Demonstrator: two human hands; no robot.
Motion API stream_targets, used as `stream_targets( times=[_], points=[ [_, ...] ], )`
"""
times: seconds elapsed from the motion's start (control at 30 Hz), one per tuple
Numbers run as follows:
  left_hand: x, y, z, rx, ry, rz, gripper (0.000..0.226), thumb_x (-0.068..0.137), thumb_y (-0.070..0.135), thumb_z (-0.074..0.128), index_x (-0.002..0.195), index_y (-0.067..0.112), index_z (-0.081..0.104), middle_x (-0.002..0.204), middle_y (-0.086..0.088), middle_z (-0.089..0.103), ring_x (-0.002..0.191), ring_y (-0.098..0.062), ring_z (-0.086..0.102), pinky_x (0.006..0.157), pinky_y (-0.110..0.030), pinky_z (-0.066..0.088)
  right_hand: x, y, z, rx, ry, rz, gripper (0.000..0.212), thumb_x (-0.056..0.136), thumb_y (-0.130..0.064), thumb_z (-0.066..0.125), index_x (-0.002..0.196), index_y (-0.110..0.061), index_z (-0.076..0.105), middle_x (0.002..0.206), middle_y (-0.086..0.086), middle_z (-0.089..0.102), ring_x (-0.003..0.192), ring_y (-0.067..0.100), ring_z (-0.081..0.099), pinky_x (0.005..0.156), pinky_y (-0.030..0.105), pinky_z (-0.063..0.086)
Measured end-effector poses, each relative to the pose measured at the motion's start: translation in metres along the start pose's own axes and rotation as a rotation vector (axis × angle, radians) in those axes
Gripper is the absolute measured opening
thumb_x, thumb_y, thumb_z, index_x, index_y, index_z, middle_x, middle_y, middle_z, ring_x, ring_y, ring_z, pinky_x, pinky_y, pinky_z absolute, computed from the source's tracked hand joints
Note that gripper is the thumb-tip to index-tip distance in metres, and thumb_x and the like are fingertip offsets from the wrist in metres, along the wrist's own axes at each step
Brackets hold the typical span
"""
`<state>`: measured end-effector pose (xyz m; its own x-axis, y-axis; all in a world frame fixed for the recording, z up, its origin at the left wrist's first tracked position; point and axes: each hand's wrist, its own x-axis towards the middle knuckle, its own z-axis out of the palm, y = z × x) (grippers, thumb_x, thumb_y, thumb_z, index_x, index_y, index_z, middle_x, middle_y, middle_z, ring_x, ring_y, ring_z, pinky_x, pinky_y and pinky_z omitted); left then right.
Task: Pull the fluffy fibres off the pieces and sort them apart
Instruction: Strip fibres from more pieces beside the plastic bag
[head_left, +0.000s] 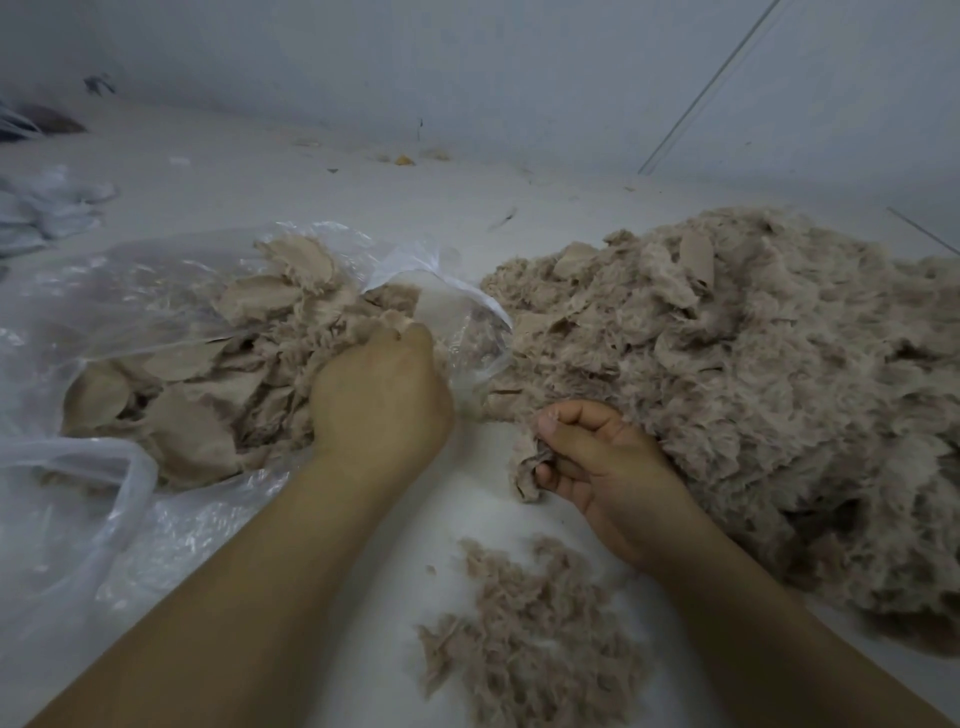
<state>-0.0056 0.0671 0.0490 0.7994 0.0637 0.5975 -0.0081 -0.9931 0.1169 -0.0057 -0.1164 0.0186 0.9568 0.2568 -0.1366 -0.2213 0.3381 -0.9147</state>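
Observation:
A clear plastic bag (78, 322) lies open at the left with several beige furry pieces (208, 384) inside. My left hand (382, 400) reaches into its mouth, fingers curled down into the pieces; the fingertips are hidden. At the right rises a large heap of fluffy beige pieces (753, 389). My right hand (608, 467) rests against the heap's near-left edge and pinches a small fluffy tuft (527, 467) between thumb and fingers. A low pile of loose pulled fibres (530, 634) lies on the white surface between my forearms.
The white work surface (291, 176) runs back to a pale wall. Crumpled white plastic (47, 208) lies at the far left, and small scraps (405, 158) sit near the wall. A thin rod (706, 93) leans against the wall at the right.

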Motion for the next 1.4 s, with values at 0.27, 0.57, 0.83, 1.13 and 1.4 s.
stream_targets(
  times=[0.27, 0.57, 0.83, 1.13, 1.4],
  points=[
    [-0.005, -0.005, 0.017, 0.049, -0.200, -0.066, 0.018, 0.082, 0.011, 0.052, 0.066, 0.015, 0.044, 0.076, -0.011, 0.059, 0.060, -0.026, 0.041, 0.051, -0.027, 0.025, 0.000, 0.000, -0.001, 0.000, 0.000, 0.008, 0.015, 0.068, -0.017, 0.069, 0.079, -0.011, 0.061, 0.063, 0.001, 0.060, 0.055, 0.013, 0.054, 0.052, 0.021, 0.051],
    [-0.015, 0.022, 0.008, -0.524, -0.264, 0.001, 0.040, 0.089, 0.053, 0.056, 0.071, 0.018, 0.062, 0.064, 0.005, 0.056, 0.053, -0.016, 0.054, 0.045, -0.029, 0.036, -0.001, 0.001, -0.004, 0.003, -0.050, -0.007, 0.011, 0.070, -0.019, 0.069, 0.079, -0.012, 0.066, 0.073, 0.008, 0.063, 0.060, 0.015, 0.058, 0.057, 0.022, 0.053],
    [-0.021, 0.031, 0.007, -1.183, -0.560, -0.213, 0.017, 0.086, 0.012, 0.072, 0.073, 0.003, 0.068, 0.052, -0.003, 0.066, 0.044, -0.009, 0.059, 0.045, -0.021, 0.047, 0.001, -0.001, -0.005, -0.009, -0.087, 0.023, 0.025, 0.096, -0.017, 0.052, 0.089, -0.013, 0.075, 0.077, 0.004, 0.074, 0.069, 0.013, 0.068, 0.063, 0.023, 0.057],
    [-0.017, 0.027, 0.010, -1.525, -0.482, -0.550, 0.029, 0.093, 0.019, 0.062, 0.068, 0.007, 0.069, 0.058, -0.010, 0.061, 0.047, -0.018, 0.051, 0.042, -0.024, 0.040, 0.000, -0.002, 0.000, 0.005, -0.029, 0.059, 0.015, 0.098, -0.010, 0.050, 0.086, -0.010, 0.059, 0.058, -0.005, 0.066, 0.052, 0.003, 0.062, 0.054, 0.019, 0.053],
    [-0.016, 0.022, 0.014, -1.540, -0.269, -0.605, 0.042, 0.099, 0.023, 0.054, 0.057, 0.018, 0.056, 0.051, 0.000, 0.047, 0.044, -0.014, 0.041, 0.043, -0.026, 0.038, 0.001, -0.002, -0.001, -0.029, 0.026, 0.043, 0.015, 0.099, -0.011, 0.049, 0.085, -0.009, 0.053, 0.045, -0.011, 0.048, 0.041, 0.000, 0.048, 0.056, 0.022, 0.054]
  ],
)
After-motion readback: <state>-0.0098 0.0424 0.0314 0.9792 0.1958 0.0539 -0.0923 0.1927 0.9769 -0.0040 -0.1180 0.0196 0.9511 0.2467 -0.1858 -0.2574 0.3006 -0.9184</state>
